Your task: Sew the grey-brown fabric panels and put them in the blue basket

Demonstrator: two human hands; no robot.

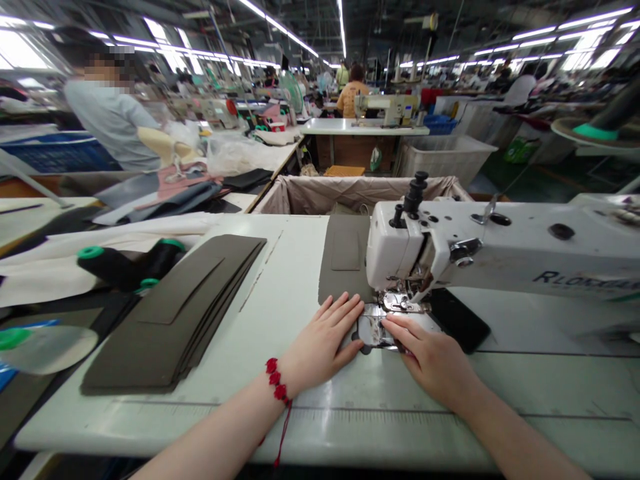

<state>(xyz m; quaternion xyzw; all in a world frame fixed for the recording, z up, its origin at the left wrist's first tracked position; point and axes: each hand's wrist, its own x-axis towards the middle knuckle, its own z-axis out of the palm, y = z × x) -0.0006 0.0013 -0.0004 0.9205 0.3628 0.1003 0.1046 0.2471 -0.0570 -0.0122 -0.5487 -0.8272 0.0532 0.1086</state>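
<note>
A white sewing machine [480, 250] stands on the pale green table, its needle area just ahead of my hands. Behind the presser foot [400, 301] lies a dark olive fabric panel [345, 257] with a smaller rectangular piece on it. My left hand [333, 340] rests flat, fingers stretched, its tips at the panel's near edge left of the metal needle plate [371, 328]. On the plate's right side my right hand [425, 357] has its fingertips down, fingers close together; whether anything is under them is hidden. A stack of olive panels [175, 313] lies to the left.
Black thread cones [133, 263] with green ends lie at the left beside cloth. A black phone [460, 320] sits under the machine arm. Beyond the table is a fabric-lined bin [310, 193]. A person [107, 120] stands at the far left; others work farther back.
</note>
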